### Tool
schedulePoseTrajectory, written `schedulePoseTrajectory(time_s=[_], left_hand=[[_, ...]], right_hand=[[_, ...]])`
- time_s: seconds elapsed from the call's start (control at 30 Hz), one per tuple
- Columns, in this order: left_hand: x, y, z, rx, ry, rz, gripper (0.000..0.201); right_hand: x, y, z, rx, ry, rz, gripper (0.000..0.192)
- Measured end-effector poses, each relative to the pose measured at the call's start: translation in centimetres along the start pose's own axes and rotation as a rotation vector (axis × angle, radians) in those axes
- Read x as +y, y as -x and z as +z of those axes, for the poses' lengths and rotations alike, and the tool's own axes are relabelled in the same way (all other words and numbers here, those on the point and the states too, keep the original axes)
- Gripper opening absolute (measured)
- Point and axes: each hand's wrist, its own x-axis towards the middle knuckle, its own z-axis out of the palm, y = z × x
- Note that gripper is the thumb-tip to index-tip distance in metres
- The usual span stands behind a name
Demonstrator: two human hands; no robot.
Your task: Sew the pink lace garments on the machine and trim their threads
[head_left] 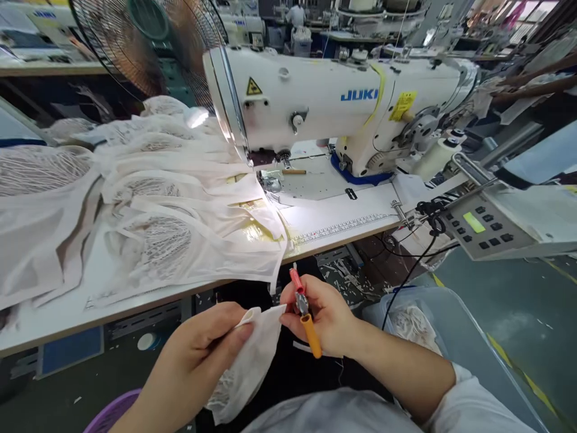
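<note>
Below the table edge, my left hand [210,337] pinches the folded edge of a white fabric piece [256,355] between thumb and fingers. The piece hangs down over my lap, with a gathered, lacy part at its lower end. My right hand [327,316] is closed around a small hand tool, which looks like thread snips [303,305], with a red end, a metal middle and an orange handle. Its thumb and fingertips also meet the fabric's corner, which is stretched between my hands. More white garment pieces [211,240] lie overlapped on the table, their ends hanging at the edge.
A white JUKI sewing machine [288,96] stands on the table [342,225], beside a printed ruler strip. A fan [148,42] is behind the pile. At right are a control panel [484,225] and a clear plastic bin [469,337]; a purple basket [112,409] sits lower left.
</note>
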Motion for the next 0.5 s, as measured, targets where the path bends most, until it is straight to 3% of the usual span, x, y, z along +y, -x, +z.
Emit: schedulePoseTrajectory(time_s=[0.3, 0.5], left_hand=[[-3.1, 2.1, 3.4, 0.268, 0.206, -0.2, 0.02], [-2.8, 2.7, 3.5, 0.334, 0.176, -0.17, 0.02]], right_hand=[[1.8, 1.0, 1.3, 0.163, 0.009, -0.002, 0.031], [0.9, 1.2, 2.1, 0.101, 0.084, -0.078, 0.029]])
